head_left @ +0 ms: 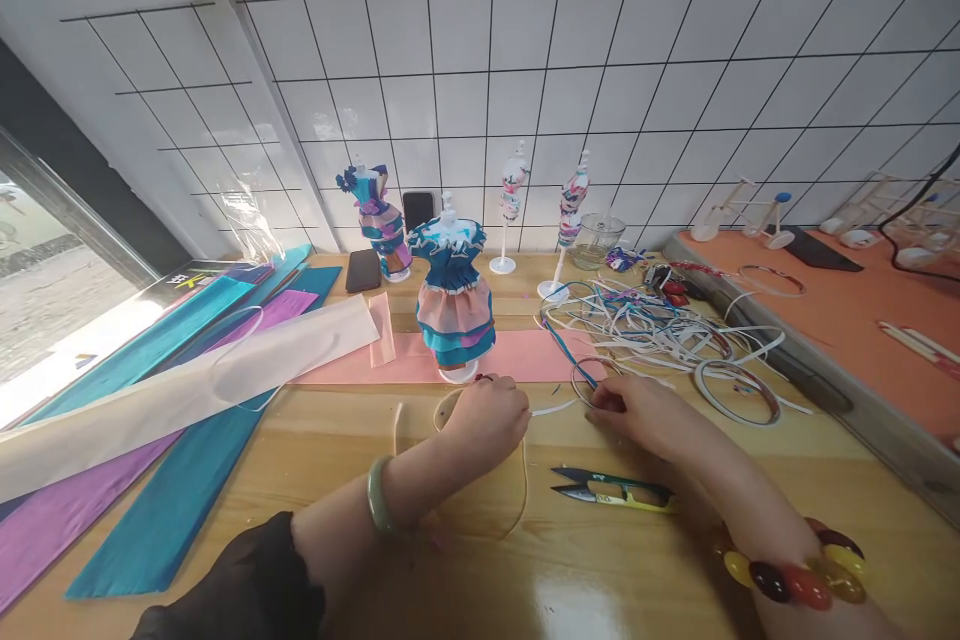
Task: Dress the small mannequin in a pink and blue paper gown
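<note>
My left hand is curled closed on the wooden table, pinching a thin white strip that runs toward my right hand. My right hand is also closed, its fingertips pinching the same strip beside a small coil of blue and white strip. Just behind my left hand stands a small mannequin in a teal and pink paper dress on a pink paper sheet. Thread snips lie near my right wrist.
Long teal, purple and cream paper sheets cover the left side. A tangle of white strips lies at right, beside an orange board. Three more small mannequins, a phone and a glass bowl stand along the tiled wall.
</note>
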Action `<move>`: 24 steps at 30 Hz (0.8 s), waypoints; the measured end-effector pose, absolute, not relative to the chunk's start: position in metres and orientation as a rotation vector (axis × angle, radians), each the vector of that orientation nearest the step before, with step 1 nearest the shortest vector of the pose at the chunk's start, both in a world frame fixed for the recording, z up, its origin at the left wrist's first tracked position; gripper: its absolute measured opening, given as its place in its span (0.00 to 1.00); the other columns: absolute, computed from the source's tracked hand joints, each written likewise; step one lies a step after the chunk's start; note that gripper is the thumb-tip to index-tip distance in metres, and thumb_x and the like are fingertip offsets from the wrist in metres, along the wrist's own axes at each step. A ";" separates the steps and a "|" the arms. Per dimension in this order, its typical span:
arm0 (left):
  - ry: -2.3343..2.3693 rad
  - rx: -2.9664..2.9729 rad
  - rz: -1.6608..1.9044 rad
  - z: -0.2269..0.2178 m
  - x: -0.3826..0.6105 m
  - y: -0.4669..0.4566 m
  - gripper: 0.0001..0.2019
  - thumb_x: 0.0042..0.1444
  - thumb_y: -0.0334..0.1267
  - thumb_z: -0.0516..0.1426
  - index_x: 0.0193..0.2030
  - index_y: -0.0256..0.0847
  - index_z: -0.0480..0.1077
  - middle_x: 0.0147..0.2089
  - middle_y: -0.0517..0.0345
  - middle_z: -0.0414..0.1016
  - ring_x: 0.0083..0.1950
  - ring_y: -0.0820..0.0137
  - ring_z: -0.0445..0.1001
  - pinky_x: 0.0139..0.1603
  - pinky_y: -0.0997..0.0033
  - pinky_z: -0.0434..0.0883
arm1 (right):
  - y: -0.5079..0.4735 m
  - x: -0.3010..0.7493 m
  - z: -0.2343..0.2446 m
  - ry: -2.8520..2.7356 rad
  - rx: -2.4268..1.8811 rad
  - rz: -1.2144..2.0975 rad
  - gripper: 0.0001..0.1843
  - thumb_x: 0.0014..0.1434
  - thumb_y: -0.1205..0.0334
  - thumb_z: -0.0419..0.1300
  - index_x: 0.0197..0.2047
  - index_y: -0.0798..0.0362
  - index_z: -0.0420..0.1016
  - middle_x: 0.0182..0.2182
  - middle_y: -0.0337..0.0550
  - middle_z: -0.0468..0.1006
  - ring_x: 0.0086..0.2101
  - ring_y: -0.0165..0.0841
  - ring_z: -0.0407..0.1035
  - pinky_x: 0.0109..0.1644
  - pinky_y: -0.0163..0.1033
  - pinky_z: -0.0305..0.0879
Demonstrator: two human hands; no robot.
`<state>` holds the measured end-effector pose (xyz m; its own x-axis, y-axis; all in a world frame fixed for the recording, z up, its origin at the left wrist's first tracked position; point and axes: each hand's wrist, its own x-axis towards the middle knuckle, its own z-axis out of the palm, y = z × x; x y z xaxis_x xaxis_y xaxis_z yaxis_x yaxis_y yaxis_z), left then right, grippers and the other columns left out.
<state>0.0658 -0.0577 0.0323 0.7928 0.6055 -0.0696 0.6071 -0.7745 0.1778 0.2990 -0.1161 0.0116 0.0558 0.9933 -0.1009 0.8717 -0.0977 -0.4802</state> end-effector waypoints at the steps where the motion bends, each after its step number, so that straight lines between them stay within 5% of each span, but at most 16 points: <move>1: 0.953 2.789 -0.006 0.032 0.066 -0.058 0.14 0.62 0.35 0.49 0.35 0.36 0.77 0.39 0.47 0.78 0.42 0.59 0.76 0.44 0.60 0.72 | -0.116 0.297 0.009 -1.903 -2.045 0.550 0.06 0.52 0.59 0.60 0.25 0.50 0.75 0.25 0.41 0.80 0.26 0.36 0.69 0.29 0.38 0.56; 9: 1.030 2.773 0.101 0.041 0.063 -0.064 0.16 0.62 0.45 0.53 0.42 0.35 0.75 0.43 0.47 0.77 0.46 0.56 0.76 0.46 0.59 0.73 | -0.118 0.285 0.018 -1.949 -1.872 0.076 0.10 0.60 0.62 0.54 0.28 0.51 0.73 0.28 0.46 0.78 0.30 0.39 0.70 0.33 0.41 0.61; 14: 1.087 2.724 0.450 0.051 0.062 -0.070 0.17 0.60 0.43 0.57 0.53 0.37 0.69 0.48 0.48 0.76 0.50 0.57 0.74 0.48 0.58 0.72 | -0.116 0.270 0.024 -1.954 -1.608 -0.188 0.11 0.65 0.59 0.52 0.34 0.51 0.73 0.34 0.50 0.79 0.37 0.41 0.72 0.42 0.46 0.64; 24: 1.023 2.597 0.565 0.065 0.059 -0.080 0.13 0.65 0.39 0.49 0.53 0.38 0.67 0.47 0.50 0.80 0.46 0.60 0.79 0.43 0.61 0.74 | -0.128 0.243 0.038 -1.993 -1.346 -0.381 0.05 0.64 0.65 0.55 0.36 0.49 0.71 0.29 0.42 0.80 0.31 0.36 0.73 0.45 0.46 0.64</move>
